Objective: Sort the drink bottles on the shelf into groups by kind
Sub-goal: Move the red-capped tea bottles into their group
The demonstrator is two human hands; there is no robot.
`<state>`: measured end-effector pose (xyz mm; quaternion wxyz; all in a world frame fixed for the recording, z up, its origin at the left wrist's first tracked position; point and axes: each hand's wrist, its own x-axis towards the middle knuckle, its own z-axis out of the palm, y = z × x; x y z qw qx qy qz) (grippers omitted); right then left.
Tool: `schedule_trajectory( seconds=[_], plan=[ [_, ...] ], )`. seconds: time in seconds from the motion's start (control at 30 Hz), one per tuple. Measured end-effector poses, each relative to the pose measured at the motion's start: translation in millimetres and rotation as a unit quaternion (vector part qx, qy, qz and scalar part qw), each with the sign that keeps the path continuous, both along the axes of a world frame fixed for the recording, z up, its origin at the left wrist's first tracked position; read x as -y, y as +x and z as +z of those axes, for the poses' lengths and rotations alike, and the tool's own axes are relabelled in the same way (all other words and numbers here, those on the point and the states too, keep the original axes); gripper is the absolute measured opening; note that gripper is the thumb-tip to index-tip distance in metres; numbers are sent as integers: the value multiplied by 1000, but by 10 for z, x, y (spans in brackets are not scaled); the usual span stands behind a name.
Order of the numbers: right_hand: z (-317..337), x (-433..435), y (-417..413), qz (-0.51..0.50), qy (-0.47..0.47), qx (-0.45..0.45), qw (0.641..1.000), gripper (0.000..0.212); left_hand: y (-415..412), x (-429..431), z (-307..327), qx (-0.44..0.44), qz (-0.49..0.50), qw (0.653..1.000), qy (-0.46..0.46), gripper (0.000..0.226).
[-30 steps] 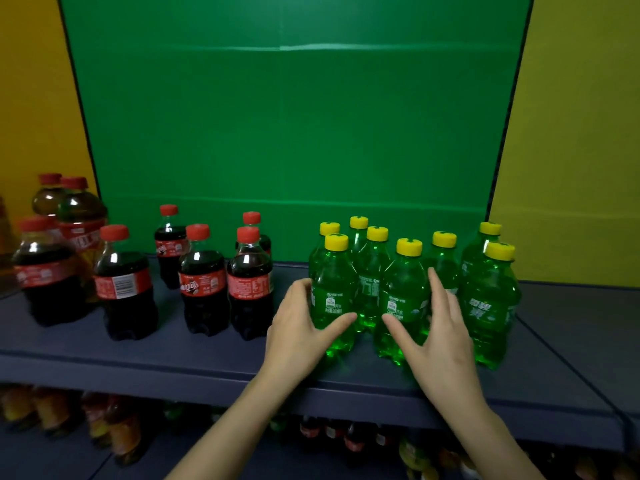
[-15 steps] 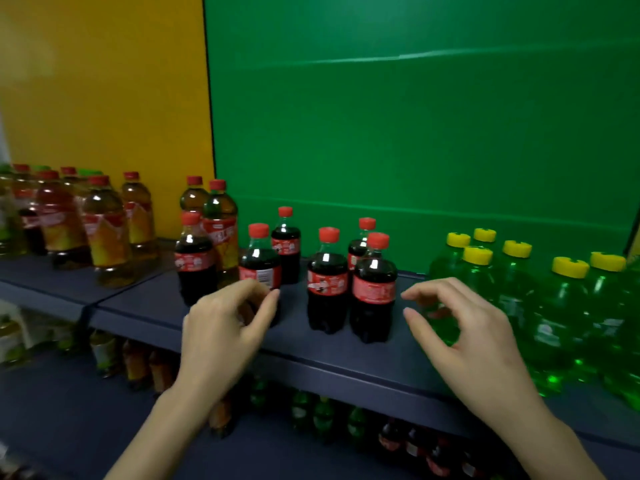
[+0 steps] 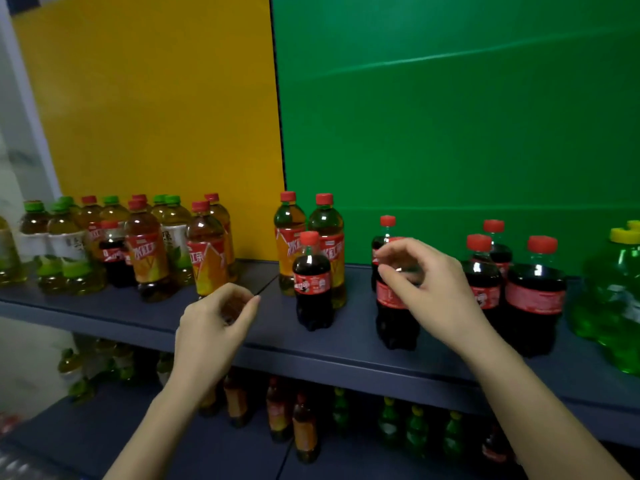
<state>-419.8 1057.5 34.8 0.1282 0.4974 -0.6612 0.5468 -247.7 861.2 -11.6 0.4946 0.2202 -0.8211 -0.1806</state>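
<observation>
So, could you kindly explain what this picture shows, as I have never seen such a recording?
There is no machine: a person wears a camera on the head, so you look down at their two bare hands. A dark shelf carries cola bottles, red-capped iced tea bottles, green-capped tea bottles far left and yellow-capped green soda bottles far right. The left hand hangs loosely curled, holding nothing. The right hand curls before the neck of one cola bottle; whether its fingers grip it is unclear.

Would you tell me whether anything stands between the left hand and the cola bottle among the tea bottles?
Yes: one tea bottle just beyond the left hand and a second tea bottle right of the cola bottle both stand in the way.
</observation>
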Motion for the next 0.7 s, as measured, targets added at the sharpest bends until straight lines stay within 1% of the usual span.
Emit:
schedule_trajectory(
  seconds=[0.1,0.2,0.33,0.4,0.57,0.63,0.7],
  plan=[
    [134,384,-24,-2,-11,30,999,18,-110,255,44,-1,-22,999,29,5],
    [200,778,-133,-10,-30,62,998,23,-338,451,122,-8,-61,997,40,13],
    [183,1215,-320,-35,-25,73,996,41,-706,722,197,-8,-81,995,59,34],
    [165,1366,-428,-45,-23,84,995,45,-893,868,220,-1,-83,993,81,49],
    [58,1682,-622,-32,-38,167,985,56,-1301,1096,257,12,-99,983,152,82],
    [14,1775,-654,-22,-45,217,975,61,-1437,1172,273,16,-122,974,191,88],
    [-29,1821,-680,-7,-46,259,965,63,-1558,1251,284,26,-155,962,225,87]
  ],
)
